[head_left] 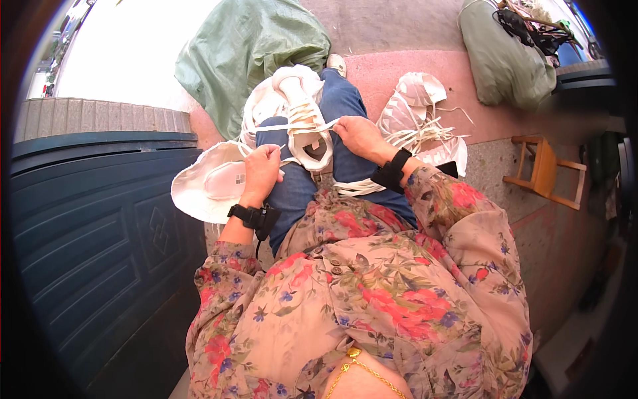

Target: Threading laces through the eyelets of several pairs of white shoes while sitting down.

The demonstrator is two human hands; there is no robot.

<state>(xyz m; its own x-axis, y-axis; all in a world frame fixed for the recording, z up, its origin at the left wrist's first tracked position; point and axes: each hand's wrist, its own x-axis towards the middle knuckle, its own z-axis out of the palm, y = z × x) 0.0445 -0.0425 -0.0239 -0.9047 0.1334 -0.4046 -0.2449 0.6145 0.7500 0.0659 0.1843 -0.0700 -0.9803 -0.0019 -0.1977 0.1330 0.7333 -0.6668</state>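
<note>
A white shoe upper (311, 147) lies across my lap between the knees, its opening toward me and its tongue pointing away. White laces (307, 120) criss-cross its front, and a loose length runs across it from side to side. My right hand (362, 138) pinches a lace at the right edge of the upper. My left hand (262, 171) is closed left of the opening, with lace beside its fingers; the lace seems to be in its grip. Beneath the left hand, a pale shoe piece (209, 183) rests against my left leg. The fingertips partly hide what they hold.
More white laced uppers (415, 116) are heaped to the right, with a bundle of laces (359, 188) over my right thigh. A green sack (246, 60) stands ahead, another green sack (505, 60) far right. A wooden stool (545, 169) stands right; a dark blue door panel (106, 233) left.
</note>
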